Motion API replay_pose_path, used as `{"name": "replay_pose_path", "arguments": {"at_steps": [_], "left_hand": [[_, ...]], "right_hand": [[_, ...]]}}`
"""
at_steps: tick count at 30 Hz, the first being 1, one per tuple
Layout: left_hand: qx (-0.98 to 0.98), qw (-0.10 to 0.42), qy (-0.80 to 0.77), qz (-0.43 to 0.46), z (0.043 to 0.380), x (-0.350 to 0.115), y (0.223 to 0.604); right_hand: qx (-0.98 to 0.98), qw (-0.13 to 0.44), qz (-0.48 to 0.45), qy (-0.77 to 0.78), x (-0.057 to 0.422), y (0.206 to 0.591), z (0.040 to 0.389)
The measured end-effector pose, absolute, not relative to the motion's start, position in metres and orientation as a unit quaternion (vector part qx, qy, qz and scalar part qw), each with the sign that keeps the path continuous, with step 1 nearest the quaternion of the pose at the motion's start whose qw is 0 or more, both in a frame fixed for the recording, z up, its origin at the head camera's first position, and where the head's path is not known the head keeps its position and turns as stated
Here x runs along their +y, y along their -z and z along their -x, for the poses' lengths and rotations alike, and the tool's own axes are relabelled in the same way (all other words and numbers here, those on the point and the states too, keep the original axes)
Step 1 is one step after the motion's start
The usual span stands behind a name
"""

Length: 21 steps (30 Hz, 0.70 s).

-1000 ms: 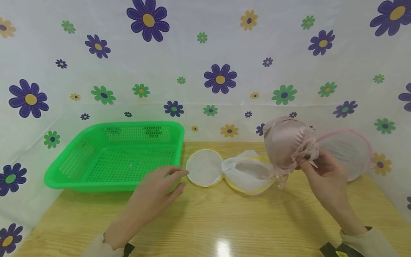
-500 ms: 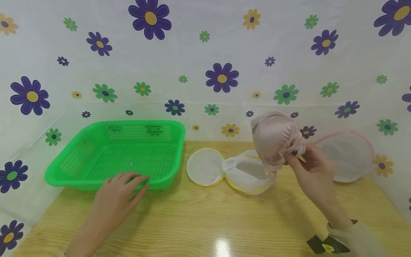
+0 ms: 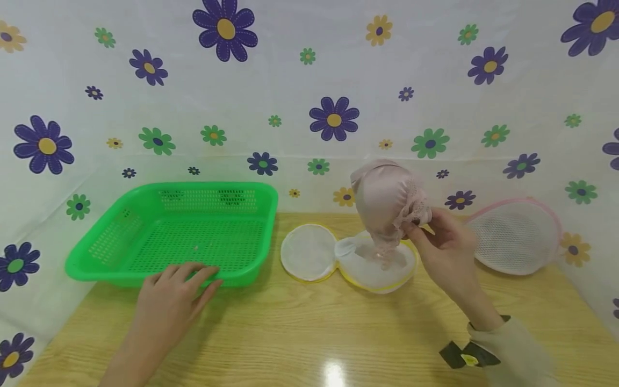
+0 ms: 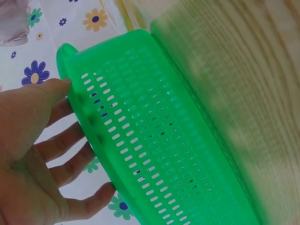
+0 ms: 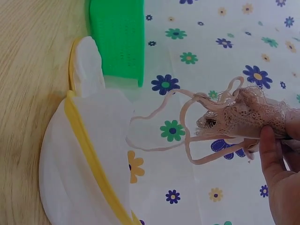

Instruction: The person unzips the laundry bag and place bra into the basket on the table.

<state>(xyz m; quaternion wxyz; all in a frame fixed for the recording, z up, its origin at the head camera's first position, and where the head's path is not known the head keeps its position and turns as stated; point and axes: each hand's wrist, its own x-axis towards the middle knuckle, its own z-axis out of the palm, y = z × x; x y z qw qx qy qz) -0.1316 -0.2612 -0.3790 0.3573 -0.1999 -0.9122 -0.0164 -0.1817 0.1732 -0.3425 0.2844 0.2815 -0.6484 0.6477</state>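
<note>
In the head view my right hand (image 3: 450, 247) pinches a pale pink satin bra (image 3: 384, 199) by its lace edge, holding it up over a white bra wash bag (image 3: 377, 274) with yellow trim. The bag's round lid (image 3: 309, 252) is laid open to the left. Thin straps (image 5: 161, 149) dangle from the bra beside the bag in the right wrist view. My left hand (image 3: 174, 295) grips the front rim of a green plastic basket (image 3: 268, 231). In the left wrist view, its thumb lies on the rim and the fingers reach over it.
A white mesh bag (image 3: 515, 236) with pink edging stands at the right, leaning by the wall. Behind the wooden table (image 3: 271, 333) hangs a white cloth (image 3: 290, 91) with printed flowers. Small bits lie on the basket's perforated floor.
The right hand has moved left with the bra, bringing it over the yellow-trimmed bag. My left hand has gone from beside the round lid to the basket's front rim.
</note>
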Motion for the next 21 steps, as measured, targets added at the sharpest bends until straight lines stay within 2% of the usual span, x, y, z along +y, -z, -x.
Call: {"name": "replay_pose_path", "arguments": {"at_steps": [21], "left_hand": [[-0.920,0.341,0.029,0.190,0.129,-0.262,0.384]], "right_hand": [[-0.685,0.234,-0.258,-0.640,0.109,0.348,0.203]]}}
